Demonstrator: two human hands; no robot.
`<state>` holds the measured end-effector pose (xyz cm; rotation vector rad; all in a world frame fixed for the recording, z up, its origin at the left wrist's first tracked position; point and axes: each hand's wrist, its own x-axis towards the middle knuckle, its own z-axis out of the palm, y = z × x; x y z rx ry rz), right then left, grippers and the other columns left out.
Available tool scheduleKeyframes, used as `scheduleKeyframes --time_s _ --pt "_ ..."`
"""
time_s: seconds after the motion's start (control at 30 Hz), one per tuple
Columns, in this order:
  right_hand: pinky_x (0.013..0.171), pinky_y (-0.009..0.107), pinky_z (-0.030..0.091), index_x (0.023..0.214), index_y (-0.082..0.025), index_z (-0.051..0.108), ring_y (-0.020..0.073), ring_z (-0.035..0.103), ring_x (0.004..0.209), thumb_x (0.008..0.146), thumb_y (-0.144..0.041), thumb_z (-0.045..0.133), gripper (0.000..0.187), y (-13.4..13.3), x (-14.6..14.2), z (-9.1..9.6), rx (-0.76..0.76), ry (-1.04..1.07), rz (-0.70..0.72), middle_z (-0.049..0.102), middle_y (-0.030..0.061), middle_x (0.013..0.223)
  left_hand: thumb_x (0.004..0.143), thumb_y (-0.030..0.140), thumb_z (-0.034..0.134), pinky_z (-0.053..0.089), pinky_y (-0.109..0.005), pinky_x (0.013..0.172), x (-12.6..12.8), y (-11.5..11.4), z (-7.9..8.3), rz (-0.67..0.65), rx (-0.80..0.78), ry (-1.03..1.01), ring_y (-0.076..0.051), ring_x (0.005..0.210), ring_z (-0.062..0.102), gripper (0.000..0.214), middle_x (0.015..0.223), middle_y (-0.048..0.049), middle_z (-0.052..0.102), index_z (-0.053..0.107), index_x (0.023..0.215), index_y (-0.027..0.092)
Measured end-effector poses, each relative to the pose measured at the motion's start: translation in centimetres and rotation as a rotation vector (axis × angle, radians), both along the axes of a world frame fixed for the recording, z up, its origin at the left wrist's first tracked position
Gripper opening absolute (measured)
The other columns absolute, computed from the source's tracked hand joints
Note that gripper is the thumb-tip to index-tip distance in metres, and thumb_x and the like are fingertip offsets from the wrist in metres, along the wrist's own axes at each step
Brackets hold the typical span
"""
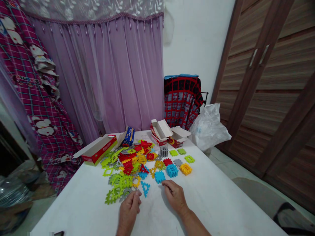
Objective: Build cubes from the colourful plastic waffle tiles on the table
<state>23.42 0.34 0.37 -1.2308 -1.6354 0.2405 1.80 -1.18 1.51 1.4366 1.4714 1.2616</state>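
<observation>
Tabletop (219,203): roomy toward right edge | right hand (175,197) near blue square (159,177)

Four boxes (99,152) are sitting on one table (152,213); three green squares (173,152) are lying toward its right, one blue triangle (145,192) is lying in front, and heaped pieces (128,167) are overlapping uncountably.

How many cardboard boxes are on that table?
4: one red box left of the colorful pieces, a blue box behind them, another red box right of that, and a fourth box farthest right. None seems hidden.
</observation>
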Motion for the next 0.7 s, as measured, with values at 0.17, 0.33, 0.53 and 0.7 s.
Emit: scheduleKeyframes --time_s 0.17,0.33,0.53,0.7 --pt "0.072 0.028 0.056 0.085 -0.024 0.071 0.0176 0.069 0.077 0.080 -0.019 0.043 0.028 -0.3 0.4 -0.1 0.005 0.047 -0.031 0.073 0.0028 0.081 0.074 0.076 0.046 0.042 -0.024 0.045 -0.5 -0.9 -0.3 0.015 -0.013 -0.004 -0.012 0.041 0.051 0.060 0.054 0.0023 0.057 0.067 0.073 0.019" --pt "0.070 0.023 0.054 0.084 -0.021 0.071 0.0151 0.069 0.073 0.081 -0.019 0.045 0.027 -0.3 0.6 0.1 0.043 0.063 -0.030 0.073 0.0029 0.079 0.075 0.073 0.047 0.043 -0.025 0.046 -0.8 -1.1 -0.6 0.022 -0.014 -0.008 -0.012 0.043 0.053 0.058 0.055 0.0027 0.058 0.066 0.077 0.019" --pt "0.069 0.023 0.053 0.092 -0.020 0.071 0.0151 0.068 0.074 0.086 -0.024 0.047 0.025 -0.3 0.9 0.5 0.059 0.021 -0.066 0.073 0.0040 0.084 0.076 0.071 0.046 0.045 -0.026 0.048 -0.8 -1.2 -0.1 0.044 0.000 0.002 -0.014 0.043 0.054 0.055 0.055 0.0031 0.057 0.065 0.076 0.019" --pt "0.075 0.027 0.053 0.093 -0.019 0.071 0.0170 0.068 0.080 0.088 -0.031 0.046 0.028 0.4 2.5 1.5 0.110 0.007 -0.154 0.073 0.0058 0.088 0.078 0.071 0.043 0.045 -0.027 0.049 -0.8 -1.5 -0.1 0.052 0.017 0.005 -0.013 0.044 0.054 0.057 0.056 0.0027 0.058 0.065 0.077 0.019"
